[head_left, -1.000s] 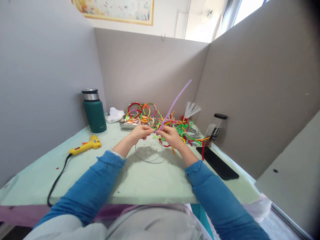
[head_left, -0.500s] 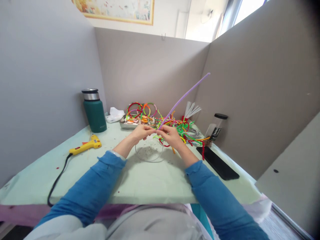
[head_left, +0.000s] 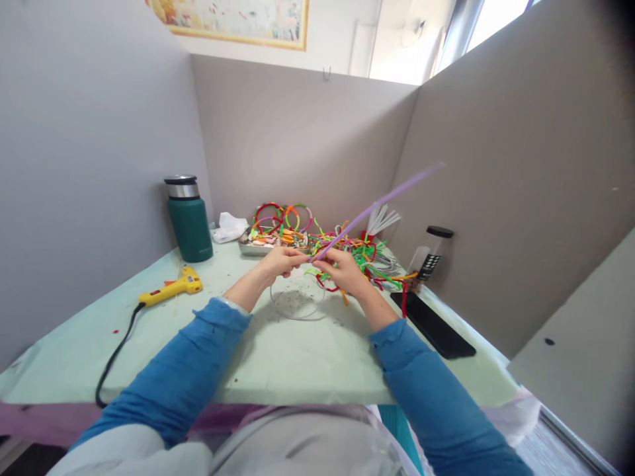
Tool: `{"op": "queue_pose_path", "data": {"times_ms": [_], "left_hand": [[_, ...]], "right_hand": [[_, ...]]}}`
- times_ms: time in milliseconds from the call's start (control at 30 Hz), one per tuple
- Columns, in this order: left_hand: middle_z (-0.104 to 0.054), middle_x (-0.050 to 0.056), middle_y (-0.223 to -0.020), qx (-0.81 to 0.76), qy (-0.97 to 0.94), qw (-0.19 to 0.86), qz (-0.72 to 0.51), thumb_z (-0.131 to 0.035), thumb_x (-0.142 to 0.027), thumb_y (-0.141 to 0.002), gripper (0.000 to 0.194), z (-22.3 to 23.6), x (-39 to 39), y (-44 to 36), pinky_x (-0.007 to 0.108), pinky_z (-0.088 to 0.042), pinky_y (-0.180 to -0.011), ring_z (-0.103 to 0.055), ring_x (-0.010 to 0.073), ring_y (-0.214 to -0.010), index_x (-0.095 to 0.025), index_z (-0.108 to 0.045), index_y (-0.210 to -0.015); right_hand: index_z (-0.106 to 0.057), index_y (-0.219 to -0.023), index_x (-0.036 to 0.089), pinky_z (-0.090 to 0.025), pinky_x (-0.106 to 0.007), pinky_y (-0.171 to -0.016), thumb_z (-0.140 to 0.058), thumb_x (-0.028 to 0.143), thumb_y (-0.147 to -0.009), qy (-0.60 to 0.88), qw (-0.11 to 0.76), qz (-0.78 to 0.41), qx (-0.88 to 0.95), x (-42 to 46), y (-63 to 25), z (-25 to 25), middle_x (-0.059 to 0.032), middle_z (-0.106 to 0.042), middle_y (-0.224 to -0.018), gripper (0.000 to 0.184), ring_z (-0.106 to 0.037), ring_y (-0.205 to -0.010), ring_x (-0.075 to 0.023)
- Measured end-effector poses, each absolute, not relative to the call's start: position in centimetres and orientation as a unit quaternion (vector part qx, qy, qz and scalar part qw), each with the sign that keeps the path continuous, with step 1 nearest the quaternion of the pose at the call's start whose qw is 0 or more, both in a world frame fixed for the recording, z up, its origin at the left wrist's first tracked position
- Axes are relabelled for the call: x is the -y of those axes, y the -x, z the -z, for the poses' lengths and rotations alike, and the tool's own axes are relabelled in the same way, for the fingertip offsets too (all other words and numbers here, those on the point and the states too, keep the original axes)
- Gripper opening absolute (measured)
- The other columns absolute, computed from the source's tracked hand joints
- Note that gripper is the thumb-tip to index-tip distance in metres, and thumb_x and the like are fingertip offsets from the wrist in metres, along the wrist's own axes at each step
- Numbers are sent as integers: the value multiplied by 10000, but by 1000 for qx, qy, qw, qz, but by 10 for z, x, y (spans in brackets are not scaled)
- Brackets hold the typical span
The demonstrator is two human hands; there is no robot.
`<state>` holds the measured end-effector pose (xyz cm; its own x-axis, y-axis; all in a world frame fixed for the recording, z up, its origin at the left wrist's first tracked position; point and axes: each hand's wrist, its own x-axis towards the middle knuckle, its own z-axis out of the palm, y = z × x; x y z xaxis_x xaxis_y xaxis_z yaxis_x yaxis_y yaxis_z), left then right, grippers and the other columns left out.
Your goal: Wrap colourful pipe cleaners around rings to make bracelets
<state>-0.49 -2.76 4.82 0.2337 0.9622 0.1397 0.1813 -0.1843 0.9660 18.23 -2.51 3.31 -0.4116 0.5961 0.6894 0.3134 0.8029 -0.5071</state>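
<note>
My left hand [head_left: 282, 263] is closed in a pinch at the top of a thin whitish hoop [head_left: 297, 318], which hangs below my fingers. My right hand [head_left: 342, 270] pinches a long purple pipe cleaner [head_left: 370, 210] close to its lower end, right beside the left fingertips. The pipe cleaner's free length slants up to the right and its tip is blurred. My fingers hide where the pipe cleaner meets the hoop. Just behind my right hand lies a tangled pile of coloured pipe cleaners [head_left: 370, 251].
A yellow glue gun [head_left: 171, 289] with a black cord lies left, near a green bottle [head_left: 190, 228]. At the back stand a metal tray [head_left: 255, 250] of small pieces and several colourful rings [head_left: 299, 217]. A black phone [head_left: 431, 325] and a clear black-lidded container [head_left: 434, 251] are right.
The purple pipe cleaner has swung lower and further right, its slant now shallower. Both hands stay close together at the top of the hoop.
</note>
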Motion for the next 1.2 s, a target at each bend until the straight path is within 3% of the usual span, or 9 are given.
{"op": "queue_pose_path", "data": {"times_ms": [267,500,633,800,967,1067,1200], "left_hand": [[-424,-38,-516,-451,-689,411,-393,-702,-432,-590,314,-55,36,1,212,-168,-399,-276,38,-424,-130,-654,-661],[-417,-34,-517,-428,-719,399,-374,-690,-437,-618,310,-58,42,-3,216,-156,-409,-254,40,-439,-130,-654,-642],[-436,-32,-526,-427,-715,407,-376,-692,-446,-618,321,-60,44,-3,214,-158,-409,-257,40,-441,-135,-674,-696],[-424,-34,-524,-392,-722,433,-371,-684,-478,-625,355,-62,48,-3,212,-157,-412,-262,41,-440,-138,-670,-727],[-379,-40,-488,-425,-699,420,-393,-648,-547,-638,426,-59,45,-5,227,-105,-410,-213,29,-404,-122,-628,-624],[-411,-35,-509,-435,-676,431,-410,-653,-531,-633,413,-56,40,-5,225,-105,-406,-224,23,-395,-120,-614,-624],[-471,-27,-548,-438,-655,440,-432,-662,-465,-632,347,-54,35,-5,213,-119,-398,-248,18,-389,-129,-577,-634]], "right_hand": [[-665,-749,189,-400,-284,-698,-587,338,-796,236,464,-112,847,32,-171,-48,-47,-600,-762,175,-517,-736,-158],[-610,-706,141,-368,-241,-547,-618,351,-729,316,515,-299,739,23,-173,-44,-6,-561,-627,211,-466,-569,-109],[-606,-739,138,-375,-240,-536,-620,384,-709,319,528,-352,703,20,-176,-39,0,-565,-614,248,-470,-543,-103],[-602,-752,146,-386,-236,-529,-626,413,-702,307,537,-356,701,19,-174,-37,0,-572,-632,273,-478,-546,-101],[-566,-677,155,-355,-222,-487,-583,452,-737,309,530,-338,714,21,-172,-36,14,-517,-555,304,-435,-506,-89],[-557,-638,157,-335,-219,-473,-516,490,-782,316,507,-320,736,24,-172,-37,21,-477,-511,364,-411,-487,-86],[-608,-734,155,-346,-220,-486,-540,474,-769,308,499,-332,739,25,-176,-37,19,-502,-552,329,-431,-506,-90]]}}
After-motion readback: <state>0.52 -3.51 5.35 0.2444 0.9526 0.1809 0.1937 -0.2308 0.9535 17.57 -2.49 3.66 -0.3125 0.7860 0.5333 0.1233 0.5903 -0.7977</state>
